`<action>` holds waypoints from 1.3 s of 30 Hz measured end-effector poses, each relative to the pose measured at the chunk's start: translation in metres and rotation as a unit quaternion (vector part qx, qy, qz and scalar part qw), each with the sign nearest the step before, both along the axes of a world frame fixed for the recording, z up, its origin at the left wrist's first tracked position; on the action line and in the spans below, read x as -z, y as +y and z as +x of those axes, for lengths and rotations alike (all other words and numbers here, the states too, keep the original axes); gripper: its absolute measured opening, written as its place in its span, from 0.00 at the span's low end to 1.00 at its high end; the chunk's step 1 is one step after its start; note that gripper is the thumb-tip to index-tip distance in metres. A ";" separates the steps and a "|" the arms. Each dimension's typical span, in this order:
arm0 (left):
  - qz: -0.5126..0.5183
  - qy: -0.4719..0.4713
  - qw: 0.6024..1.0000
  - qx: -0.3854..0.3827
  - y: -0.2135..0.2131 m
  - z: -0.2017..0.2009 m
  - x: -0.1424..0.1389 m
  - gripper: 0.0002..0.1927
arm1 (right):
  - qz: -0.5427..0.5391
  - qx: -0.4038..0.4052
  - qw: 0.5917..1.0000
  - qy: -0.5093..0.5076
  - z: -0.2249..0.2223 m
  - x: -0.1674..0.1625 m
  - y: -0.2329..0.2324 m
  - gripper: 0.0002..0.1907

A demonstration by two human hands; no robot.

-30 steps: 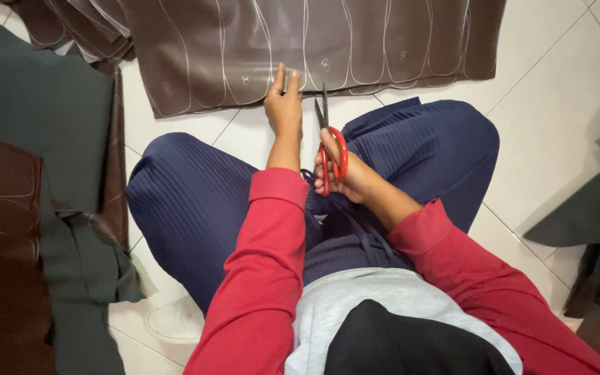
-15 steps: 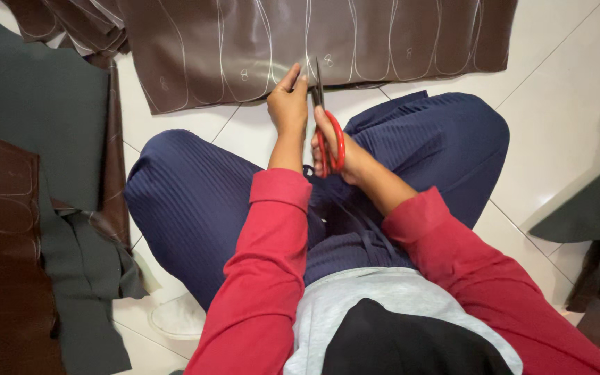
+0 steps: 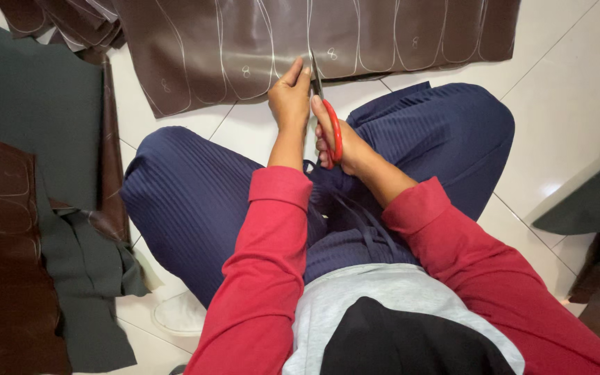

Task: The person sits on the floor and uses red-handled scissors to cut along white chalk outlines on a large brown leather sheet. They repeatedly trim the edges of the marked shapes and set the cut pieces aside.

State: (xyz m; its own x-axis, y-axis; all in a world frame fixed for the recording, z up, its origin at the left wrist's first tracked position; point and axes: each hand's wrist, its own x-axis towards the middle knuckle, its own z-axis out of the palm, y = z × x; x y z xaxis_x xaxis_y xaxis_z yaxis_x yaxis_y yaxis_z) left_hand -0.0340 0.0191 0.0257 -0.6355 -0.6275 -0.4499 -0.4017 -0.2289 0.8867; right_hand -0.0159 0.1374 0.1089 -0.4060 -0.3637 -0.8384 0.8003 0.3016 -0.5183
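My right hand (image 3: 345, 142) has its fingers closed through the red-handled scissors (image 3: 326, 111); my left hand (image 3: 289, 97) presses its fingers flat on the near edge of the brown leather sheet (image 3: 258, 42), which lies on the tiled floor (image 3: 564, 104), blades at that edge.

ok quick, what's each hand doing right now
Left hand: fingers pressing down the brown leather sheet with white traced outlines, nothing gripped.
Right hand: closed around the red-handled scissors.
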 end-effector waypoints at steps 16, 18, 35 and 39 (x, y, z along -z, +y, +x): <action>0.067 -0.006 0.998 -0.020 0.005 0.000 0.010 0.19 | -0.004 -0.002 0.998 0.062 0.009 0.006 0.011 0.36; 0.067 0.017 0.997 -0.020 0.005 0.001 0.010 0.18 | -0.007 0.011 0.999 0.051 0.008 0.007 0.011 0.35; 0.101 0.072 0.992 0.000 0.006 -0.005 0.015 0.22 | -0.028 0.004 0.999 0.037 -0.029 0.004 0.000 0.34; 0.098 0.075 0.992 -0.001 0.005 -0.004 0.019 0.22 | -0.025 0.005 0.999 0.048 -0.026 0.001 -0.001 0.34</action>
State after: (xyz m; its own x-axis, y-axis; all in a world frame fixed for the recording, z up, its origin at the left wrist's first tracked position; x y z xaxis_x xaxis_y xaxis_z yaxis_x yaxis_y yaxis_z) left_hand -0.0382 0.0243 0.0065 -0.7038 -0.5381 -0.4639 -0.2681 -0.4036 0.8748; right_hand -0.0415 0.1368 0.1080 -0.4870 -0.3999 -0.7765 0.7492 0.2656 -0.6067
